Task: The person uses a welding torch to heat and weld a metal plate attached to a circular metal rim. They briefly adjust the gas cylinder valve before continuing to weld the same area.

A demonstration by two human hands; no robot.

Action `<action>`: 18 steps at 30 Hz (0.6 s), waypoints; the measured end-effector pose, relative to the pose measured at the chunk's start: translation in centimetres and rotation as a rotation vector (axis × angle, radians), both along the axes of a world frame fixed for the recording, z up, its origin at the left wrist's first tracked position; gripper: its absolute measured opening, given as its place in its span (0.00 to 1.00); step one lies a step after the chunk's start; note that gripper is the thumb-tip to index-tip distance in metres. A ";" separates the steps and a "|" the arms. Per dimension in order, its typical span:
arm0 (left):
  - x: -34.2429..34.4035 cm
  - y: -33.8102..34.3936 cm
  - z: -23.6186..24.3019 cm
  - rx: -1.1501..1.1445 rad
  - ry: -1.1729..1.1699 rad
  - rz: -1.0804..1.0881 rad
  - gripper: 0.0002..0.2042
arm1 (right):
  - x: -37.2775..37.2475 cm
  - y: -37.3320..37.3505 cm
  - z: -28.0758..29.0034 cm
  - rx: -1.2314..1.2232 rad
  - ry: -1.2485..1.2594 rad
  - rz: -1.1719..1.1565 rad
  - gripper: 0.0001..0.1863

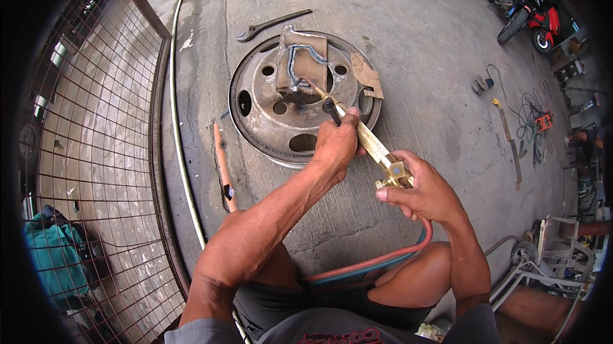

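A brass cutting torch (373, 142) runs between my two hands. My left hand (337, 144) is closed around its forward part, beside a dark lever or knob. My right hand (421, 184) grips the valve end, thumb and fingers at the brass knobs. The torch's thin tip reaches the lower edge of a rusty metal plate (313, 69), which has a dark bluish line across its face. Under the plate lies a worn steel wheel rim (255, 117) with round and oval holes. Red and blue hoses (364, 267) trail from the torch across my lap.
Behind the rim lies an adjustable wrench (274, 25); a cardboard scrap (366, 76) sits on its right side. A wire mesh fence (102, 152) and pale hose (175, 89) border the left. Motorcycles (527, 12), cables (527, 117) and a metal frame (555, 254) stand rightward.
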State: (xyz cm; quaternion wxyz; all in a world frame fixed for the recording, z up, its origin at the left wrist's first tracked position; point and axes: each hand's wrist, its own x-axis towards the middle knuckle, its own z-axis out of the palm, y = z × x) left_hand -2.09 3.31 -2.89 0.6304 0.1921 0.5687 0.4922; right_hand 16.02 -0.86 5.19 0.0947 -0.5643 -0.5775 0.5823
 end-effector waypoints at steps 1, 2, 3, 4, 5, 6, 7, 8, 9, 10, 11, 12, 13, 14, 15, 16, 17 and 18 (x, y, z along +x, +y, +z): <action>0.0 0.0 0.0 0.001 -0.008 -0.020 0.23 | 0.3 0.1 -0.2 -0.032 0.012 -0.001 0.22; 0.0 0.1 0.0 0.002 -0.016 -0.040 0.23 | 0.5 0.2 -0.4 -0.065 0.023 -0.002 0.20; 0.0 0.1 -0.1 0.002 -0.024 -0.060 0.23 | 0.7 0.2 -0.4 -0.098 0.035 -0.002 0.17; 0.1 0.1 -0.2 -0.001 -0.028 -0.064 0.23 | 0.8 0.3 -0.5 -0.098 0.026 -0.006 0.16; 0.1 0.0 -0.1 -0.004 -0.031 -0.068 0.23 | 0.9 0.3 -0.7 -0.098 0.017 -0.010 0.14; 0.1 0.0 0.0 -0.007 -0.035 -0.072 0.23 | 0.9 0.3 -0.7 -0.098 0.009 -0.014 0.13; 0.0 0.0 0.0 -0.002 -0.036 -0.077 0.22 | 0.9 0.3 -0.7 -0.097 -0.004 -0.017 0.14; 0.0 0.0 0.0 0.002 -0.037 -0.081 0.22 | 0.7 0.3 -0.6 -0.096 -0.017 -0.018 0.14; 0.0 -0.1 -0.1 0.007 -0.038 -0.085 0.22 | 0.6 0.3 -0.5 -0.096 -0.030 -0.020 0.14; -0.1 -0.1 -0.2 0.004 -0.047 -0.086 0.22 | 0.5 0.2 -0.4 -0.093 -0.043 -0.023 0.14; -0.1 -0.1 -0.1 0.001 -0.056 -0.088 0.21 | 0.4 0.2 -0.3 -0.089 -0.055 -0.026 0.14; -0.1 -0.1 -0.1 -0.002 -0.065 -0.089 0.21 | 0.3 0.2 -0.3 -0.086 -0.068 -0.029 0.14; -0.1 -0.1 0.0 -0.004 -0.067 -0.091 0.21 | 0.3 0.2 -0.3 -0.081 -0.075 -0.028 0.15; -0.1 0.0 -0.1 -0.006 -0.066 -0.094 0.21 | 0.3 0.2 -0.3 -0.076 -0.079 -0.027 0.15; 0.0 0.0 -0.2 -0.009 -0.066 -0.097 0.21 | 0.4 0.2 -0.3 -0.071 -0.082 -0.026 0.15; 0.0 0.0 -0.2 -0.015 -0.064 -0.098 0.21 | 0.4 0.2 -0.2 -0.063 -0.094 -0.017 0.15; 0.0 0.0 -0.2 -0.020 -0.064 -0.099 0.21 | 0.3 0.2 -0.1 -0.054 -0.108 -0.007 0.15; 0.0 0.1 -0.3 -0.026 -0.064 -0.100 0.21 | 0.3 0.2 0.0 -0.045 -0.121 0.003 0.16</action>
